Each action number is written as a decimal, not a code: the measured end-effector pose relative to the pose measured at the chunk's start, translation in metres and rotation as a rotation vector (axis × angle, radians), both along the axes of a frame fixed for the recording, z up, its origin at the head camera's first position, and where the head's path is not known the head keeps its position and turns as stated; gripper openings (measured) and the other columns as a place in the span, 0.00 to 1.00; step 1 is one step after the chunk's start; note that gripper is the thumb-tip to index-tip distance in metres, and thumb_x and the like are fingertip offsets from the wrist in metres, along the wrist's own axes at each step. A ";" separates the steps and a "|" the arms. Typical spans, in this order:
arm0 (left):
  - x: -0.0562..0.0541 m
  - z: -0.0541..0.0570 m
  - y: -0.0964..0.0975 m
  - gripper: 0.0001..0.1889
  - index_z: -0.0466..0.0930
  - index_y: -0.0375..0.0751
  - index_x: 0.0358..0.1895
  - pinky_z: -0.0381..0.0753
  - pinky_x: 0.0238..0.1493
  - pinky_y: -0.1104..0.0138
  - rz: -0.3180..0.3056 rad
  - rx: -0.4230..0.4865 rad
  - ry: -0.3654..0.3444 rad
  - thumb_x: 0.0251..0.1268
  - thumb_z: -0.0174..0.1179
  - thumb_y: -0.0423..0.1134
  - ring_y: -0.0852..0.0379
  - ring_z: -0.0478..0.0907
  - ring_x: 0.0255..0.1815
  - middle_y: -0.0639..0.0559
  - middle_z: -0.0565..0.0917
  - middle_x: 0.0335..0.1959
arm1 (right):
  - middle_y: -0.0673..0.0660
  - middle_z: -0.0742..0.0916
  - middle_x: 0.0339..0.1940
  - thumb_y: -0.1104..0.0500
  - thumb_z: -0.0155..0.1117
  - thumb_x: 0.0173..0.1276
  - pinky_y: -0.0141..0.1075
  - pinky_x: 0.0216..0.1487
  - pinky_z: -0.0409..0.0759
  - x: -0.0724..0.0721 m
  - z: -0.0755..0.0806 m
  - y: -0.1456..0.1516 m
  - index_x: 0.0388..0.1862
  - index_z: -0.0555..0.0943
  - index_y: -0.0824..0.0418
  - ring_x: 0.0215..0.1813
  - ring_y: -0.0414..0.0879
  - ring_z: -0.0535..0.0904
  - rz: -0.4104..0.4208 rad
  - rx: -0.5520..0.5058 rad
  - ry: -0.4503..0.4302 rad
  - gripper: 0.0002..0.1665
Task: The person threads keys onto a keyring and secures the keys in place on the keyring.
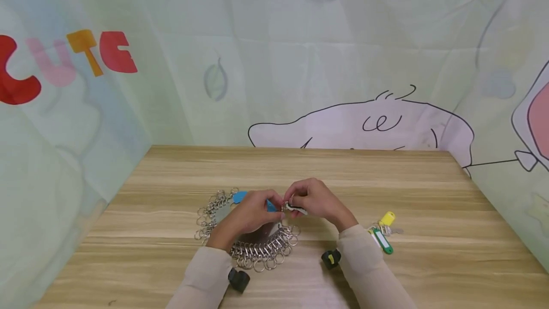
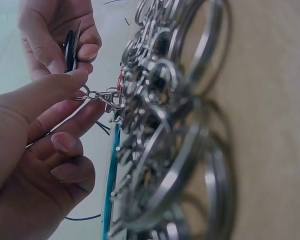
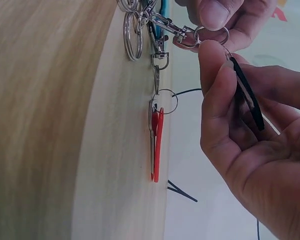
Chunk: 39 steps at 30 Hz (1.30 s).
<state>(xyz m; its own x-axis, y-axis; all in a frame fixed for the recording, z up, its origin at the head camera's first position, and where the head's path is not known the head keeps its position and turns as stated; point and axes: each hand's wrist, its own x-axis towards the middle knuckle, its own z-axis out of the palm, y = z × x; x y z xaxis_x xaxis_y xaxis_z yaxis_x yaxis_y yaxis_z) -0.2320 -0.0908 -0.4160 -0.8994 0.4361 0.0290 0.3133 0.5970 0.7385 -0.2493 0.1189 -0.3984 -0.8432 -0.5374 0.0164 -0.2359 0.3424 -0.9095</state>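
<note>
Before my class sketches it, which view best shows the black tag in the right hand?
The right wrist view: the black tag appears close up and edge-on, much of its length uncovered by the right hand. The left wrist view also shows it edge-on, but partly hidden by fingers. The head view gives only a small pale-and-dark shape.

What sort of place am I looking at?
Probably a makeshift tabletop work booth: pale green, cartoon-printed, fabric-like sheeting hangs behind and beside a light wood-grain table, where many silver metal rings are clustered.

slim black tag (image 3: 249, 92), tilted, in right hand (image 1: 312, 198), silver ring (image 3: 227, 35) linked to clasp (image 3: 165, 23)
</note>
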 end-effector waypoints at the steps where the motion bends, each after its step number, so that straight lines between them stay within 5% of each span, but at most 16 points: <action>1: 0.000 0.000 0.000 0.09 0.84 0.46 0.42 0.71 0.25 0.64 0.002 -0.001 -0.003 0.61 0.72 0.39 0.58 0.71 0.24 0.59 0.83 0.36 | 0.61 0.88 0.28 0.74 0.56 0.69 0.43 0.32 0.82 0.000 0.000 0.000 0.38 0.85 0.67 0.27 0.51 0.85 0.004 -0.001 0.004 0.10; 17: -0.001 -0.002 0.000 0.08 0.85 0.45 0.42 0.74 0.28 0.63 -0.003 -0.003 -0.017 0.62 0.71 0.40 0.58 0.73 0.26 0.59 0.83 0.35 | 0.63 0.88 0.30 0.74 0.57 0.69 0.51 0.34 0.83 0.002 0.001 0.000 0.38 0.85 0.69 0.28 0.54 0.85 0.009 -0.018 0.019 0.09; 27: 0.000 -0.001 0.001 0.24 0.77 0.45 0.58 0.77 0.39 0.60 -0.022 0.039 0.002 0.58 0.74 0.37 0.53 0.78 0.39 0.52 0.82 0.49 | 0.62 0.88 0.29 0.73 0.57 0.70 0.46 0.34 0.83 0.002 0.001 0.000 0.40 0.85 0.68 0.28 0.54 0.86 0.007 -0.020 -0.001 0.09; 33: 0.001 0.000 0.002 0.17 0.78 0.44 0.49 0.73 0.28 0.62 0.007 0.031 -0.018 0.59 0.73 0.37 0.56 0.71 0.26 0.51 0.80 0.43 | 0.61 0.87 0.27 0.73 0.56 0.70 0.43 0.33 0.83 0.001 0.001 -0.001 0.39 0.85 0.67 0.28 0.52 0.85 0.000 -0.013 -0.013 0.10; 39: 0.001 -0.001 0.002 0.14 0.79 0.43 0.46 0.70 0.25 0.63 0.030 0.037 -0.023 0.61 0.72 0.37 0.56 0.68 0.24 0.50 0.79 0.34 | 0.63 0.87 0.27 0.73 0.56 0.70 0.46 0.34 0.83 0.001 0.000 -0.001 0.40 0.84 0.69 0.27 0.52 0.86 0.000 -0.020 -0.011 0.09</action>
